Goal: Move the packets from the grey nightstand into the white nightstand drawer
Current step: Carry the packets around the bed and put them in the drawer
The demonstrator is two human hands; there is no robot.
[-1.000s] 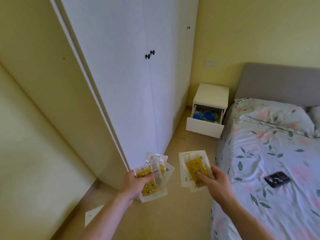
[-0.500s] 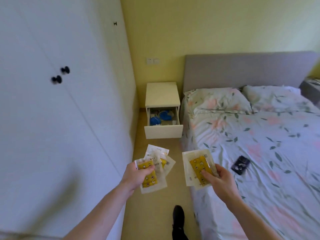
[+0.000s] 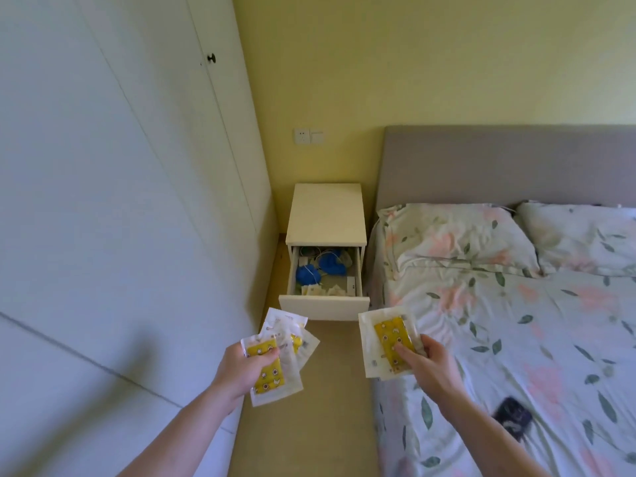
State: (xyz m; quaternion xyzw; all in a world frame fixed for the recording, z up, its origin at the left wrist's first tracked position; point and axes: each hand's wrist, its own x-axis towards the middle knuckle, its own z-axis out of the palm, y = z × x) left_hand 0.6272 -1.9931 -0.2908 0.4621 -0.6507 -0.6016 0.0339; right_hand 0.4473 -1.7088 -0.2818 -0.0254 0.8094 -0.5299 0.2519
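My left hand grips a fanned bunch of clear packets with yellow patterned inserts. A second small stack of the same packets is held in my right hand, thumb pressed on the yellow insert. Both hands are raised in front of me over the floor strip. Ahead stands the white nightstand with its drawer pulled open. Inside the drawer lie blue items, cables and a few pale packets. The grey nightstand is out of view.
A white wardrobe lines the left side. The bed with floral bedding and a grey headboard fills the right. A dark small object lies on the bedcover. A narrow strip of floor leads to the drawer.
The view has turned and advanced along the strip between wardrobe and bed. The white nightstand is now closer and centred. Both hands still hold their packets.
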